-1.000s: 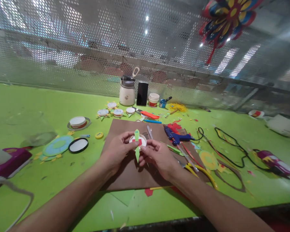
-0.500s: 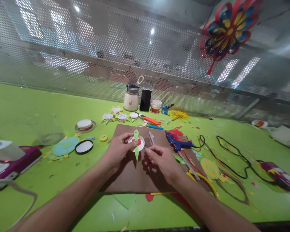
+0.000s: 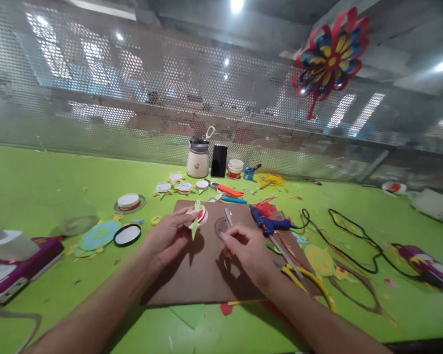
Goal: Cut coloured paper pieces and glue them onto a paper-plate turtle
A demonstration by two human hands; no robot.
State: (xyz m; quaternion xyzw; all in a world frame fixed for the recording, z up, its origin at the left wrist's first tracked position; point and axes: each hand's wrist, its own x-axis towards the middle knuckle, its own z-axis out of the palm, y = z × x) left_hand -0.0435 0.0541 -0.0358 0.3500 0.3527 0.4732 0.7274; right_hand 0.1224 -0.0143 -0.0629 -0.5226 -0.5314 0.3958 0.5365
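My left hand (image 3: 170,235) grips the edge of a small round white piece with red on it (image 3: 204,214). A green paper strip with a rounded head end and a pointed tail (image 3: 195,227) lies across that piece, which is tilted. Over the brown board (image 3: 195,285), my right hand (image 3: 246,248) is closed, thumb and finger pinched together; anything between them is too small to make out. Just beyond its fingertips are a dark greyish disc shape (image 3: 220,226) and a pale pointed tool (image 3: 228,216). Whether the fingertips touch the disc shape, I cannot tell.
Right of the board's middle lie a blue glue gun (image 3: 269,221) with a black cord and yellow-handled scissors (image 3: 325,290). Beyond it are a red-orange cutter (image 3: 229,191), a blue pen (image 3: 234,200) and several small paper turtles (image 3: 164,188). A black-rimmed disc (image 3: 127,235) lies left.
My left hand has moved slightly left and turned the round piece so its edge shows more. My right hand remains pinched, now farther from the piece. The camera view has tilted up a little.
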